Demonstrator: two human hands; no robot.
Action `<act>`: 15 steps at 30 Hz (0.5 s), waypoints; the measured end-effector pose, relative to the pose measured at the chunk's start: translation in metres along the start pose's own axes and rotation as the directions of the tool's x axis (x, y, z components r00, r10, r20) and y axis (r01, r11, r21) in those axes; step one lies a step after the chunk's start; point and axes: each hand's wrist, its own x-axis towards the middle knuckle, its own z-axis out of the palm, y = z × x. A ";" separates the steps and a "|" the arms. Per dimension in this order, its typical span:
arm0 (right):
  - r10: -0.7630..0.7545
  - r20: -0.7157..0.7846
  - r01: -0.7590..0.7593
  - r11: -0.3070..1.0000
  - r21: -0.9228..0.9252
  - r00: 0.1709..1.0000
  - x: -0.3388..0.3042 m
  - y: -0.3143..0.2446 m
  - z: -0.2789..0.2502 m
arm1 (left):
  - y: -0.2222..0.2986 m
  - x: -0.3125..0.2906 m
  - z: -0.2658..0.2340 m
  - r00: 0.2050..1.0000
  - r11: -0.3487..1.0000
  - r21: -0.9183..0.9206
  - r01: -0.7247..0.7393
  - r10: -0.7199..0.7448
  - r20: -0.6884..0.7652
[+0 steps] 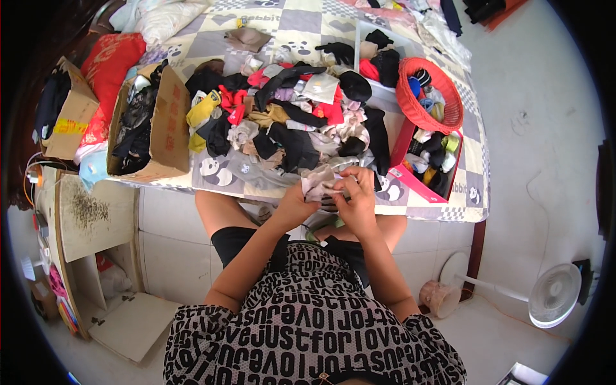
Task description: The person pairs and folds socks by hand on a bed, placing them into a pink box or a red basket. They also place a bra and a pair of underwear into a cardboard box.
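Patterned shirt (301, 321) nearest, we hold a pale cloth (317, 183)
Our left hand (298, 205) and right hand (357, 200) pinch it before heaped clothing (292, 145) on a bed (449, 210).

I saw the clothes pile (296, 145) block the way forward; beyond it, the bedspread (314, 23) gave some free room.

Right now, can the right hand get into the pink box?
Likely yes: the pink box lies open just right of the right hand, mostly patterned sheet between. That hand is on pale cloth, and the red basket partly covers the box's far end.
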 end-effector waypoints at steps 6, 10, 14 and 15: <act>-0.213 0.045 0.209 0.975 0.081 0.976 0.005 -0.009 -0.001 | 0.003 0.001 0.001 0.996 0.993 0.095 -0.068 0.072 -0.045; -0.291 0.047 0.287 0.955 0.071 0.956 0.011 -0.011 0.000 | 0.005 -0.002 0.000 0.995 0.955 0.285 -0.082 0.065 0.071; -0.155 0.024 0.152 0.984 0.093 0.988 0.016 -0.015 -0.001 | 0.008 -0.003 0.002 0.998 0.958 0.278 -0.069 0.068 0.014; -0.116 0.026 0.113 0.990 0.084 0.993 0.016 -0.017 -0.002 | 0.010 -0.004 0.001 0.998 0.939 0.341 -0.054 0.066 -0.024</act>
